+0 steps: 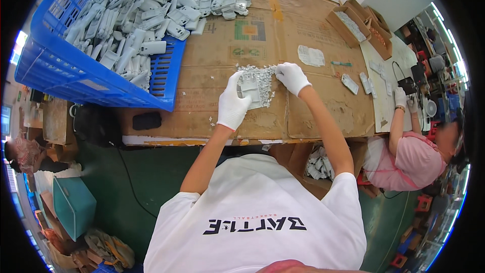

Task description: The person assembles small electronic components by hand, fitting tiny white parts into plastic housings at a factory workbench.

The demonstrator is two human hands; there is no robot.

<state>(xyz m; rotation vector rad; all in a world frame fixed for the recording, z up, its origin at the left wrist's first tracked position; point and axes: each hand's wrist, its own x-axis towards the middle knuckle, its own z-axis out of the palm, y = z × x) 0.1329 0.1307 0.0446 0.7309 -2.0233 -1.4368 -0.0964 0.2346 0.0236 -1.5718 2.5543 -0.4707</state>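
Observation:
My left hand [234, 103], in a white glove, grips the left edge of a pale grey plastic housing [249, 88], which lies open side up on the cardboard-covered table. A loose heap of tiny white parts [265, 77] spreads around the housing's far and right sides. At the heap's far right edge is my right hand [291, 77], also gloved, its fingers drawn together in a pinch. Whatever sits between those fingertips is too small or hidden to make out.
A blue plastic crate [101, 78] at the left spills pale housings [151, 17] onto the cardboard [323, 106]. Cardboard trays [349, 24] stand far right. Several housings [349, 84] lie near a co-worker [411, 159]. A dark flat object [147, 120] rests near the front edge.

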